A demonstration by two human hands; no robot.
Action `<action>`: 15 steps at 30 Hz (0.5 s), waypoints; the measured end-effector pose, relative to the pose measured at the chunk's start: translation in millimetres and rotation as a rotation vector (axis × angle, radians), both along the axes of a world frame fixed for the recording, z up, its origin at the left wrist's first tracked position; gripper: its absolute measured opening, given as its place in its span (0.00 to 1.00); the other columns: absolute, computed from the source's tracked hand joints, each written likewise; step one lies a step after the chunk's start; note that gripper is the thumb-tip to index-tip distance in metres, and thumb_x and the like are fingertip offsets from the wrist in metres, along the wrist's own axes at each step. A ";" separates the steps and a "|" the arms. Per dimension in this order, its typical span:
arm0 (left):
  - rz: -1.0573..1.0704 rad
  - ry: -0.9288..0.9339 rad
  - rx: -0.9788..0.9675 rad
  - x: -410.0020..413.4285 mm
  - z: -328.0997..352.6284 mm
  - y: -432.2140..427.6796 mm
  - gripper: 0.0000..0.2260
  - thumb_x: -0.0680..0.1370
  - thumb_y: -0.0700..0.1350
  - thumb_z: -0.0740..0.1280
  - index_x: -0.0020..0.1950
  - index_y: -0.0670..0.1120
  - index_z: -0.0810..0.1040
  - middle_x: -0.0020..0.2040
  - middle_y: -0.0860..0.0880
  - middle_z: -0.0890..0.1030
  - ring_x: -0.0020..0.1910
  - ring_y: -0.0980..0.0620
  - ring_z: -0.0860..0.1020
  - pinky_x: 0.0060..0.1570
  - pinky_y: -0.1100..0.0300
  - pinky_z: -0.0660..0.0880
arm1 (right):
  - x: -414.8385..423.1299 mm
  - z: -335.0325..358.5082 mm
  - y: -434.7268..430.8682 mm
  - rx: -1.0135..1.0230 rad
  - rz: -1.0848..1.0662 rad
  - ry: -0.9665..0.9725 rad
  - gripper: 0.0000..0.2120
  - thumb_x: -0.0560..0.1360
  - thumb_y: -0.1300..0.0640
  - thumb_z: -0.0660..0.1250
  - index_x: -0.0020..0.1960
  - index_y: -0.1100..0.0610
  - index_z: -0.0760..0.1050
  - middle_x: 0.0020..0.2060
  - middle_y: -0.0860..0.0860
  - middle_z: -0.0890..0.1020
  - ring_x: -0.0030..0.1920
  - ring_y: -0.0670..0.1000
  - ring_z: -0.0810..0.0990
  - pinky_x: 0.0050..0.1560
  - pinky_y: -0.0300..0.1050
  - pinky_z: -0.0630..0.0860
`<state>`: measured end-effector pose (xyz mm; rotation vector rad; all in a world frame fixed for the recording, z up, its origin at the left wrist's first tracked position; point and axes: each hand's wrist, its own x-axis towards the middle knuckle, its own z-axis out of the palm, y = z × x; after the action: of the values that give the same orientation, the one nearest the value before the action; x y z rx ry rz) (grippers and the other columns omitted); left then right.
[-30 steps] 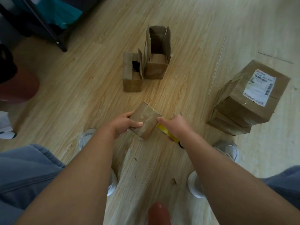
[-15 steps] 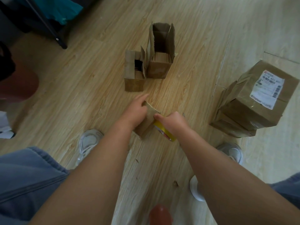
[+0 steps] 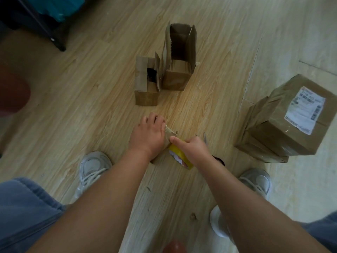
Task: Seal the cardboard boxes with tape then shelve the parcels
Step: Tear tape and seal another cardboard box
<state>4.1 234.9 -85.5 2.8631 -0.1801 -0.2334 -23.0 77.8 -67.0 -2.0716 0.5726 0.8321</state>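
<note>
Sealing: the small box (image 3: 170,132) sits on the floor (image 3: 87,110) close in front of me. My palm hides most of it, so only a shiny taped corner shows.
Left hand (image 3: 147,136): lies palm down on top of the box with the fingers bent over its far edge, pinning it in place.
Right hand (image 3: 194,148): fingers are wrapped round the yellow tape roll (image 3: 179,157), with one digit straight out and its tip on the box's right corner.
Roll to box: the roll is just right of the box and nearer to me. I cannot make out the strip between them.
Box's long axis: cannot tell, as too much of it is covered.
Likely pull: toward me and to the right, I judge, with the left hand bracing against it.
Scissors (image 3: 205,137): lie on the floor just beyond my right hand, blades pointing away, so that hand is the nearer one for the cut.
Waiting: two open boxes (image 3: 164,79) stand farther out.
Done: a stack of sealed parcels (image 3: 284,125) sits well off to the right.
</note>
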 end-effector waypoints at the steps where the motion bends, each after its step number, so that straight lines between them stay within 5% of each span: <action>1: 0.002 0.007 0.002 0.4 1.0 -0.8 0.14 0.84 0.50 0.51 0.61 0.47 0.72 0.60 0.48 0.72 0.54 0.47 0.72 0.44 0.53 0.69 | 0.4 -0.1 -0.4 0.000 -0.001 -0.006 0.27 0.73 0.33 0.69 0.32 0.56 0.69 0.24 0.50 0.74 0.23 0.48 0.74 0.29 0.42 0.70; 7: 0.067 0.106 -0.070 2.0 6.9 -1.7 0.15 0.84 0.52 0.51 0.64 0.49 0.73 0.62 0.50 0.71 0.59 0.48 0.71 0.53 0.51 0.72 | -0.5 2.6 0.4 -0.038 0.030 -0.020 0.28 0.73 0.32 0.67 0.31 0.55 0.66 0.23 0.48 0.70 0.25 0.49 0.72 0.32 0.44 0.67; 15: 0.110 0.146 0.098 -2.8 10.9 -10.8 0.20 0.83 0.57 0.47 0.68 0.49 0.69 0.66 0.44 0.71 0.59 0.40 0.73 0.56 0.46 0.70 | -14.3 8.2 -1.7 0.017 0.040 -0.115 0.25 0.77 0.35 0.64 0.39 0.57 0.76 0.29 0.49 0.75 0.32 0.49 0.75 0.37 0.45 0.70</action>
<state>1.3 224.1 -74.5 2.9266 0.0172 -0.4386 -37.2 76.1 -58.8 -2.1058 0.4612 0.7325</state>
